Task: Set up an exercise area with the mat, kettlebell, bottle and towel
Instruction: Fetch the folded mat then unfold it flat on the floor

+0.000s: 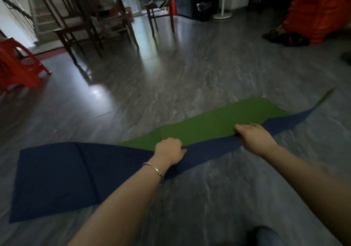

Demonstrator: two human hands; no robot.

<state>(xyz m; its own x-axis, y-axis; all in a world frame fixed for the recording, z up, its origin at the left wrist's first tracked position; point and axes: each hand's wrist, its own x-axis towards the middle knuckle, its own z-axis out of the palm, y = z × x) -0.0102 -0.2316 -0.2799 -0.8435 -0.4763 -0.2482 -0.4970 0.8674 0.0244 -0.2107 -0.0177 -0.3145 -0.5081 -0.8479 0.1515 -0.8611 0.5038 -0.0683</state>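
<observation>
Head view: mat (57,179) edge in grip of left hand (169,150), right hand (254,137).

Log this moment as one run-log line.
mat: blue end flat on floor, gripped edge lifted, green face showing | left hand: grips edge | right hand: grips edge | kettlebell, bottle, towel: unseen

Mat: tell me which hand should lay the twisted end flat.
Right, likely. The right hand grips the mat edge nearest the green, turned-over stretch and its lifted tip; the left hand grips closer to the blue part already lying flat on the floor.
</observation>
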